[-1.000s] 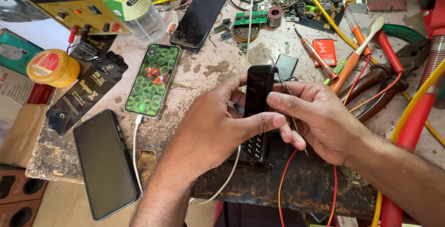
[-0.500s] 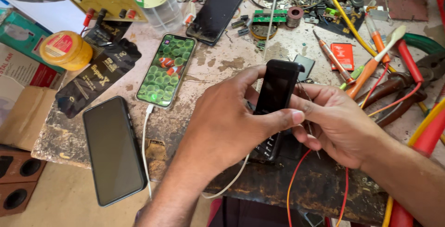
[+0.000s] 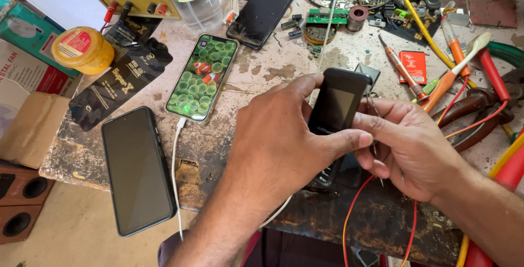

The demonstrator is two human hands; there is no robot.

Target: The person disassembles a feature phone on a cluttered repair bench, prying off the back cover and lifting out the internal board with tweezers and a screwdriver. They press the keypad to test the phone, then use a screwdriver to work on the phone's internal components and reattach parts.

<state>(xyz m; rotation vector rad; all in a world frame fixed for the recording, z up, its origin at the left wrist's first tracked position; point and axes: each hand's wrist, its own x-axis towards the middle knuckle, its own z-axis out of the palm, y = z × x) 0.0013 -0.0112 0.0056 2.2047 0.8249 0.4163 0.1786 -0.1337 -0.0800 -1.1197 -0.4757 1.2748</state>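
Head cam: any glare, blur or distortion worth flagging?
Head view: daylight, sharp overall, no motion blur on the left hand or right hand holding the small black phone; its screen shows a soft grey reflection; the lit phone reads clearly; the dark phone shows little glare; wide-angle stretch at the edges; the bench front lies in shadow.

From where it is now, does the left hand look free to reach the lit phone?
Probably not at once: the left hand grips the small black phone with the right hand. The worn bench between it and the lit phone is bare.
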